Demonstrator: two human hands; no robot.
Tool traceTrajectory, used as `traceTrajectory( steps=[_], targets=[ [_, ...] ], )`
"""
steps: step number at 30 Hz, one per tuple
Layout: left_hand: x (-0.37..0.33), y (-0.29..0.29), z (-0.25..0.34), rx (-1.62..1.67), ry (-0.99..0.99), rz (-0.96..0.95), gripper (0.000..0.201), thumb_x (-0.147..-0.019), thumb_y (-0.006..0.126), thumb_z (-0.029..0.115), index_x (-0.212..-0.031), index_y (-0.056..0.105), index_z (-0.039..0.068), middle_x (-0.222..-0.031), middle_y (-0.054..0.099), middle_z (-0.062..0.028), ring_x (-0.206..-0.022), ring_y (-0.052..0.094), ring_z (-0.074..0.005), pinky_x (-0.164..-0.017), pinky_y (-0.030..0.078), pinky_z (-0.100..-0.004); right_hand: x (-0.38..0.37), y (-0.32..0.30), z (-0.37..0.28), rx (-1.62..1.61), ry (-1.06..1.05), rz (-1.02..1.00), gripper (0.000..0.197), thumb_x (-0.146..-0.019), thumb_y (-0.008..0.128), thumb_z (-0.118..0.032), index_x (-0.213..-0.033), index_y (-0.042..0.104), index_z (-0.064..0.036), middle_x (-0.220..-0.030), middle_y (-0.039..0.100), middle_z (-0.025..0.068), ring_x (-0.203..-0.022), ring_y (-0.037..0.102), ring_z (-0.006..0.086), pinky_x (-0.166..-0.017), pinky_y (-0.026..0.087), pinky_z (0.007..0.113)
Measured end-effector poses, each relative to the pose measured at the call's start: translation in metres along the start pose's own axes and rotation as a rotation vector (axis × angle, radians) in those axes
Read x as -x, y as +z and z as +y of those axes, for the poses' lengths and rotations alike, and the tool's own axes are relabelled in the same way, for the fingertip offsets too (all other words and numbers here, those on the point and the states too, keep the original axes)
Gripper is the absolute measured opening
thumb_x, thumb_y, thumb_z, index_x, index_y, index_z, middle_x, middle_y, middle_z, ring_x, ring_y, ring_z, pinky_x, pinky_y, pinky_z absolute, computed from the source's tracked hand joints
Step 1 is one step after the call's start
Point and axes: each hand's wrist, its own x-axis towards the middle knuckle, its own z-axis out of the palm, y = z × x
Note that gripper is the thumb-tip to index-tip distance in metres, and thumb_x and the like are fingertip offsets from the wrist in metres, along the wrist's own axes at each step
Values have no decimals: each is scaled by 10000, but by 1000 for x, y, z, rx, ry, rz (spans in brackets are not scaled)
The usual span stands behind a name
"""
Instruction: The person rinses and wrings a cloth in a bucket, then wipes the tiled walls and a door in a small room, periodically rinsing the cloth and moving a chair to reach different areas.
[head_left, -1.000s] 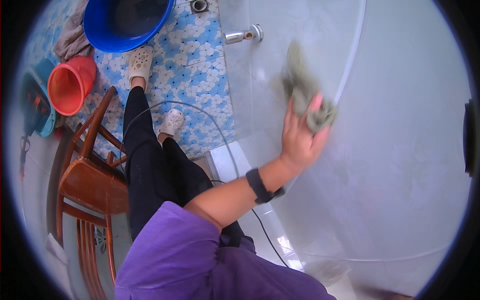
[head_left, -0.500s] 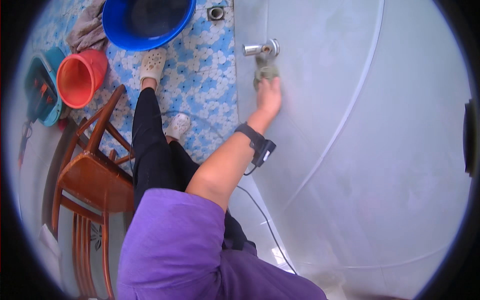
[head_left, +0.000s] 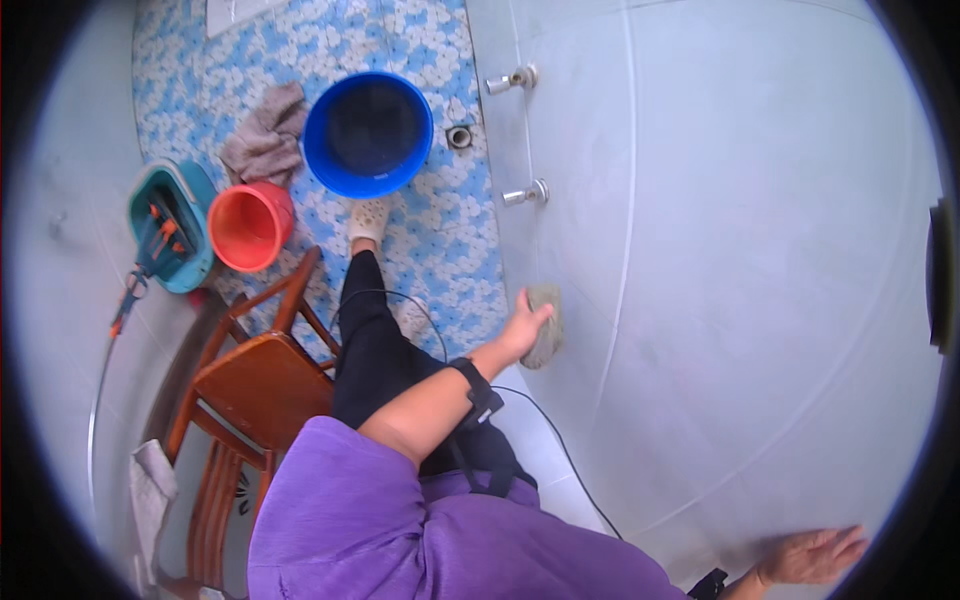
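My left hand [head_left: 522, 328] is closed round the near side of a grey-green folded cloth [head_left: 545, 335], pressing it to the pale wall [head_left: 740, 240]. The cloth looks flat and longish; my fingers behind it are partly hidden. Just beyond it, a chrome valve [head_left: 526, 192] sticks out of the wall, and a second chrome valve [head_left: 511, 79] is farther along. Down at the lower right, my right hand [head_left: 815, 557] rests against the wall with fingers stretched out, holding nothing.
A blue basin [head_left: 318, 140] of dark water stands by my foot. Left of it are a crumpled towel [head_left: 268, 135], a red bucket [head_left: 282, 212] and a teal mop bucket [head_left: 200, 225]. A wooden chair [head_left: 265, 390] stands at my left. A black cable [head_left: 560, 440] trails past me.
My left hand has drawn back from the chrome valve with the cloth, to the wall nearer me. My right hand has come into view. The whole view has shifted, showing a second valve.
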Motion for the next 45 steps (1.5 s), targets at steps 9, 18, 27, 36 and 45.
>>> traceTrajectory(
  steps=[9, 18, 27, 36, 45],
  targets=[
    [56, -112, 169, 130, -47, -44, 374, -839, 454, 86, -1202, 400, 9, -1032, 540, -93, -884, 544, -167, -777, 441, -272, 35, 3, 6, 10, 259, -165, 328, -894, 456, -174, -1192, 522, -54, -1291, 444, 129, -1228, 387, 243, -1072, 49, 336],
    [166, -111, 304, 289, 19, -100, 452, -764, 384, 85, -1215, 396, 64, -1094, 515, -150, -997, 536, -293, -885, 426, -422, 26, -6, 4, -242, 291, -134, 289, -789, 520, -65, -1064, 607, -74, -1220, 502, 170, -1212, 401, 309, -1064, 64, 434],
    [272, -11, 358, 73, 254, -335, 559, -771, 403, 23, -1311, 277, 96, -1206, 439, -108, -1063, 473, -236, -895, 397, -342, -14, -57, -63, -2058, 711, -315, 294, -848, 478, -107, -1127, 508, -20, -1086, 566, 128, -1034, 537, 259, -877, 417, 338],
    [292, 88, 336, -1614, 554, -898, 563, -771, 573, 164, -1253, 351, -24, -1147, 488, -230, -1043, 499, -356, -863, 415, -356, 25, -87, -174, -3577, 1688, 70, 544, -860, 454, -491, -1246, 398, -113, -1168, 498, 83, -1066, 495, 190, -876, 427, 352],
    [367, 206, 366, -1618, 1478, -1437, 286, -722, 562, -59, -1007, 557, -31, -1027, 581, -194, -979, 557, -322, -848, 436, -371, 97, -165, -194, -3081, 2691, 949, 463, -832, 513, -486, -1050, 552, -78, -946, 591, 97, -832, 572, 218, -744, 476, 383]
  ],
)
